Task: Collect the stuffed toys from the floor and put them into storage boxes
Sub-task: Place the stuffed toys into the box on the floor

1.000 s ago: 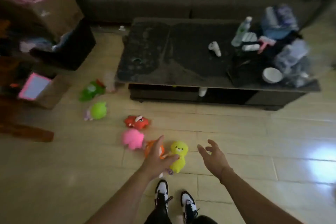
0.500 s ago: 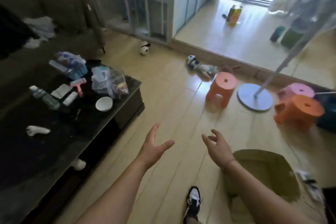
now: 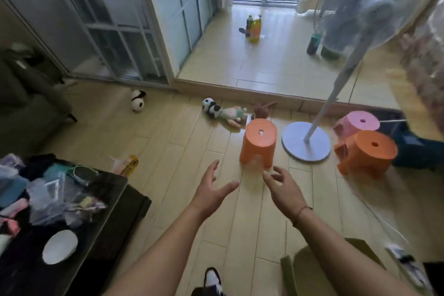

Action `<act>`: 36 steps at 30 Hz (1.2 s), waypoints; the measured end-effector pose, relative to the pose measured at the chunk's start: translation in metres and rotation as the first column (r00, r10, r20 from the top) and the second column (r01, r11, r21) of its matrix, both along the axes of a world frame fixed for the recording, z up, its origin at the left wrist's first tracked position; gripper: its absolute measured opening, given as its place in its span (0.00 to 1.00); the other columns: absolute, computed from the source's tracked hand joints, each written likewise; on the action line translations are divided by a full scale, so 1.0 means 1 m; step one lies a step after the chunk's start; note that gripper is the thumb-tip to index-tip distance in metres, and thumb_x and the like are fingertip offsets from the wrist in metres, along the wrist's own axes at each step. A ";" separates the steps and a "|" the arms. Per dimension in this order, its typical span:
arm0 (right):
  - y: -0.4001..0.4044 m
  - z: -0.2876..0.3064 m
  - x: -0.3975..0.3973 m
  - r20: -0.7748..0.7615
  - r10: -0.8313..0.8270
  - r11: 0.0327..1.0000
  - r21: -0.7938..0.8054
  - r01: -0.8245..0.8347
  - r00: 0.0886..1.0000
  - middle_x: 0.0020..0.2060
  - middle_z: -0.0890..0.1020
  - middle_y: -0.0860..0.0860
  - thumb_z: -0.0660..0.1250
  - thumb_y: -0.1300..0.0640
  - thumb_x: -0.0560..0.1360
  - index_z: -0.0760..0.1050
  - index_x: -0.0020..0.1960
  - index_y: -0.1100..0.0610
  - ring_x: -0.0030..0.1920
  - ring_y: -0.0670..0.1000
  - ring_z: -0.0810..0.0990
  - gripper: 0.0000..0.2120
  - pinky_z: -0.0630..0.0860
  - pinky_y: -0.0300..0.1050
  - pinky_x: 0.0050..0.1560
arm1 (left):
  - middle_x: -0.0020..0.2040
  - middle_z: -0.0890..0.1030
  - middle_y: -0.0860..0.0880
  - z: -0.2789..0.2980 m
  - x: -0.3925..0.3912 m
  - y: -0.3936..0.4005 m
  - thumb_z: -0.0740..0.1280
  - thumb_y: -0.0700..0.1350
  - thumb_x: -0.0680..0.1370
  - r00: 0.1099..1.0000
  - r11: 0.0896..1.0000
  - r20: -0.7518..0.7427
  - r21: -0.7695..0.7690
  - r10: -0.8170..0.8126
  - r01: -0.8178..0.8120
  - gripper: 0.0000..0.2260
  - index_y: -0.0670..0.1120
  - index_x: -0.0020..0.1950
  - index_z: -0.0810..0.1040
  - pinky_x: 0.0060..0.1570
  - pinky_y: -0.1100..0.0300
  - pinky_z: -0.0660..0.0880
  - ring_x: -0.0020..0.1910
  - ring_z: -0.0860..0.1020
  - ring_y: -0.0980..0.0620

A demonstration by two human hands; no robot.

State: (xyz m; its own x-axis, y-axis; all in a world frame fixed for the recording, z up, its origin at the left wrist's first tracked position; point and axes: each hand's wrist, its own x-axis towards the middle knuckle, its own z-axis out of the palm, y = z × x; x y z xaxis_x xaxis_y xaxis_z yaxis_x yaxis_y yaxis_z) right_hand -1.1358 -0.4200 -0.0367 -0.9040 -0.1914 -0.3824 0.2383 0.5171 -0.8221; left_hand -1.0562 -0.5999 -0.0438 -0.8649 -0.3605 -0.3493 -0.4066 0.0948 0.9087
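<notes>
A: Plush, by the look of it: what were the toys, and where did they lie?

B: Far from the person, along the raised step. A round panda toy (image 3: 138,103) lay alone at far left. A second panda plush (image 3: 211,107) lay touching a pale doll in a greenish dress (image 3: 232,114), with a brown plush animal (image 3: 263,110) just beside them, behind the near orange stool (image 3: 259,143).

A: How were they judged to handle?

B: As light, soft and yielding, neither slippery nor fragile. A grasp round the body would likely serve; the doll's thin limbs looked the weaker place to hold.

A: And the hands?

B: Left hand (image 3: 211,191) and right hand (image 3: 281,189) were both held out over the wooden floor (image 3: 168,151), fingers spread and slack, gripping nothing and well short of any toy.

A: Which containers were visible?

B: An olive-green cardboard box (image 3: 336,269) stood at near right under the right forearm. Its flaps seemed open, but its contents could not be made out. No toy was seen inside it.

A: Anything else?

B: A dark table (image 3: 115,214) at near left carried clutter and a white bowl (image 3: 60,246); a standing fan (image 3: 306,142) stood at right.
</notes>
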 end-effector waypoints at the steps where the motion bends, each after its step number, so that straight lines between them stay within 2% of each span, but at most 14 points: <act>1: -0.013 -0.004 -0.022 0.013 -0.003 1.000 -0.005 0.003 1.000 0.62 0.77 0.51 0.63 0.40 0.75 0.66 0.70 0.51 0.57 0.50 0.76 0.27 0.73 0.46 0.57 | 0.78 0.59 0.54 -0.004 -0.021 -0.014 0.73 0.55 0.72 1.000 1.000 0.006 0.010 0.003 -0.003 0.39 0.56 0.77 0.56 0.69 0.51 0.63 0.75 0.61 0.50; 6: -0.097 -0.023 -0.143 0.042 0.038 0.999 0.007 -0.038 0.998 0.62 0.77 0.50 0.62 0.39 0.75 0.65 0.70 0.51 0.60 0.51 0.76 0.28 0.73 0.53 0.63 | 0.78 0.59 0.53 -0.028 -0.136 -0.098 0.73 0.55 0.72 0.999 1.000 0.042 0.017 0.017 -0.017 0.39 0.55 0.77 0.56 0.68 0.52 0.63 0.74 0.62 0.50; 11: -0.187 -0.018 -0.260 0.092 0.056 0.998 -0.003 -0.056 0.994 0.64 0.75 0.53 0.62 0.42 0.77 0.66 0.71 0.53 0.58 0.51 0.74 0.26 0.71 0.49 0.62 | 0.78 0.59 0.52 -0.022 -0.258 -0.184 0.73 0.56 0.71 0.998 0.997 0.062 0.064 0.031 -0.034 0.41 0.54 0.78 0.55 0.70 0.50 0.63 0.75 0.61 0.48; 15: -0.241 -0.009 -0.345 0.117 0.063 0.998 -0.012 -0.062 0.991 0.64 0.75 0.52 0.62 0.44 0.78 0.65 0.72 0.52 0.56 0.48 0.71 0.25 0.69 0.46 0.58 | 0.78 0.60 0.52 -0.018 -0.351 -0.238 0.73 0.55 0.73 0.996 0.997 0.087 0.072 0.004 -0.011 0.39 0.54 0.77 0.56 0.69 0.50 0.64 0.75 0.61 0.49; 21: -0.303 -0.024 -0.479 0.125 0.071 0.997 0.021 -0.074 0.990 0.56 0.77 0.48 0.62 0.44 0.78 0.69 0.68 0.52 0.55 0.47 0.75 0.21 0.72 0.43 0.57 | 0.77 0.60 0.51 -0.036 -0.488 -0.308 0.72 0.55 0.73 0.988 0.997 0.153 0.075 -0.038 0.027 0.38 0.54 0.78 0.56 0.66 0.52 0.65 0.74 0.62 0.49; 26: -0.362 -0.053 -0.594 0.208 0.117 0.985 0.103 -0.141 0.971 0.51 0.79 0.48 0.63 0.43 0.77 0.74 0.62 0.52 0.52 0.48 0.77 0.19 0.75 0.45 0.58 | 0.77 0.61 0.49 -0.068 -0.599 -0.370 0.71 0.56 0.73 0.963 0.992 0.264 0.118 -0.064 0.033 0.37 0.53 0.77 0.57 0.67 0.51 0.65 0.74 0.62 0.48; 30: -0.417 -0.085 -0.666 0.280 0.137 0.966 0.172 -0.190 0.950 0.54 0.81 0.50 0.63 0.43 0.77 0.75 0.62 0.53 0.53 0.49 0.79 0.19 0.76 0.48 0.58 | 0.76 0.62 0.51 -0.092 -0.662 -0.421 0.71 0.55 0.74 0.947 0.988 0.313 0.155 -0.068 0.020 0.34 0.54 0.76 0.59 0.64 0.53 0.65 0.73 0.63 0.50; 34: -0.482 -0.131 -0.730 0.366 0.167 0.945 0.206 -0.255 0.915 0.54 0.80 0.51 0.64 0.47 0.77 0.74 0.64 0.53 0.54 0.48 0.78 0.18 0.75 0.45 0.58 | 0.75 0.63 0.52 -0.138 -0.716 -0.481 0.71 0.57 0.73 0.918 0.985 0.389 0.173 -0.076 0.009 0.35 0.54 0.76 0.60 0.61 0.57 0.66 0.68 0.66 0.54; 36: -0.510 -0.158 -0.757 0.389 0.183 0.930 0.228 -0.287 0.903 0.55 0.81 0.51 0.64 0.47 0.77 0.73 0.64 0.52 0.53 0.49 0.78 0.18 0.76 0.47 0.58 | 0.75 0.64 0.52 -0.169 -0.740 -0.507 0.71 0.57 0.74 0.899 0.987 0.432 0.159 -0.080 0.011 0.34 0.53 0.76 0.60 0.63 0.56 0.67 0.70 0.65 0.52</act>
State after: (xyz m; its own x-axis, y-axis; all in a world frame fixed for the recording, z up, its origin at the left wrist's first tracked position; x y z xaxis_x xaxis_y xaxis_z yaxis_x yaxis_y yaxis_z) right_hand -1.8930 -0.9297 -0.1948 -0.6389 -0.2216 -0.7367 0.3304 0.7858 -0.5229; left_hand -1.7960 -1.1066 -0.2128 -0.6279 -0.2386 -0.7408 -0.7629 0.0004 0.6465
